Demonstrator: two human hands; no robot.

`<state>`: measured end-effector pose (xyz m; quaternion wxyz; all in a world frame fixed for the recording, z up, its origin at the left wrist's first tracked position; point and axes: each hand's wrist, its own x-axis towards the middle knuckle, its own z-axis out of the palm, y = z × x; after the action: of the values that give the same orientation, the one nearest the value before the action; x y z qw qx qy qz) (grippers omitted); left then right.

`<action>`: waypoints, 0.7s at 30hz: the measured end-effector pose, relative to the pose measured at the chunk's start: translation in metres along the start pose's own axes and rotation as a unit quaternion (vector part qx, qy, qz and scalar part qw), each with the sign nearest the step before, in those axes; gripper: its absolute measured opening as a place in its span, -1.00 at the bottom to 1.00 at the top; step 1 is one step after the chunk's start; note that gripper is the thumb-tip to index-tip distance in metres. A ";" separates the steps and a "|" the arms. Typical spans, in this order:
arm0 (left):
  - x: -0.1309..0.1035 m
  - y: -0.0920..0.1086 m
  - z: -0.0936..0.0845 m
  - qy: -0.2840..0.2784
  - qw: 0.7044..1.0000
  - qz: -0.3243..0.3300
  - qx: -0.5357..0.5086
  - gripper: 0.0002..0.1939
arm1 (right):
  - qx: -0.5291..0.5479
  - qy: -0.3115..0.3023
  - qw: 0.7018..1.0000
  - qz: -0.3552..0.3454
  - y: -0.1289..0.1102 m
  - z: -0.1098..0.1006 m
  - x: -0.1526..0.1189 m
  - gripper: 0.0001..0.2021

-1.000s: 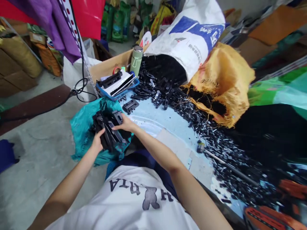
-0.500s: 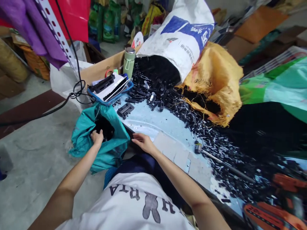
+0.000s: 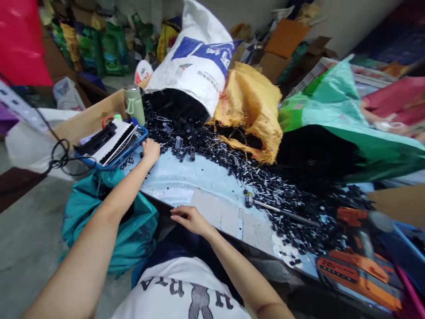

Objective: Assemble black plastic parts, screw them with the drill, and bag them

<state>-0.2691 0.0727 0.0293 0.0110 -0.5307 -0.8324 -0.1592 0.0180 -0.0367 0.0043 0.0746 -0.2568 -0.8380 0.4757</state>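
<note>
My left hand reaches out over the light blue table, fingers curled down right beside the blue tray of black strips. What lies under its fingers is hidden. My right hand rests flat on the near table edge, fingers apart, holding nothing. A heap of black plastic parts spills from a white woven sack just beyond my left hand. A teal bag hangs open at the table's near left side, under my left forearm.
A green bottle stands behind the tray. A yellow sack and a green bag lie further right. Small black and silver pieces cover the table's right half, with a metal rod and an orange power drill.
My left hand left the teal bag and reached up to the table beside the blue tray. My right hand let go of the black parts and settled on the table edge. The view swung right.
</note>
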 end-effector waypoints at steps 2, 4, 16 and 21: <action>-0.003 0.002 0.001 0.038 0.999 0.021 -0.015 -0.78 | -0.005 0.049 0.999 0.011 0.013 -0.024 -0.007 -0.46; -0.017 0.009 -0.002 0.115 0.988 0.077 -0.069 -0.77 | -0.009 0.107 0.994 0.028 0.031 -0.061 -0.008 -0.44; -0.150 0.143 0.021 -0.073 0.936 0.310 -0.148 -0.72 | -0.306 0.385 0.843 0.218 0.117 -0.323 0.112 -0.57; -0.169 0.156 0.040 -0.069 0.944 0.305 -0.106 -0.78 | -0.360 0.341 0.832 0.248 0.109 -0.335 0.128 -0.50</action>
<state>-0.0511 -0.0048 -0.0012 -0.0544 -0.7672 -0.6075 -0.1983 0.0710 0.3272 0.0781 0.1378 -0.6104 -0.7796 0.0249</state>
